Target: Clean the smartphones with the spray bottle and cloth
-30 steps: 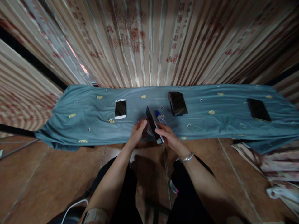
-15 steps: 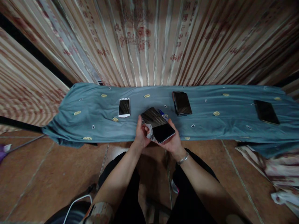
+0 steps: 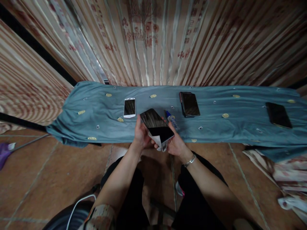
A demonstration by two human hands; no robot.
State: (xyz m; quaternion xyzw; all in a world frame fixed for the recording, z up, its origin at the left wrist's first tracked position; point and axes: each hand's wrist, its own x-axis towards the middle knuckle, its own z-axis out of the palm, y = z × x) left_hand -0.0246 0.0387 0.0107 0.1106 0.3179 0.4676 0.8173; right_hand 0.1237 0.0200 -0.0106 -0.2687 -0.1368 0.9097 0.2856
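Head | left hand (image 3: 142,134): gripping dark-screened phone (image 3: 155,124) | right hand (image 3: 177,143): gripping same phone | pale cloth (image 3: 157,140) against it

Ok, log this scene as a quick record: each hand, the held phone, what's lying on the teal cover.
left hand: touching the held phone, fingers partly hidden
right hand: gripping its right side
screen: facing up, dark
pale cloth: against the held phone's near edge
teal cover: white phone, left; blue-capped bottle, near right hand; dark device stack, right; another dark device, far right
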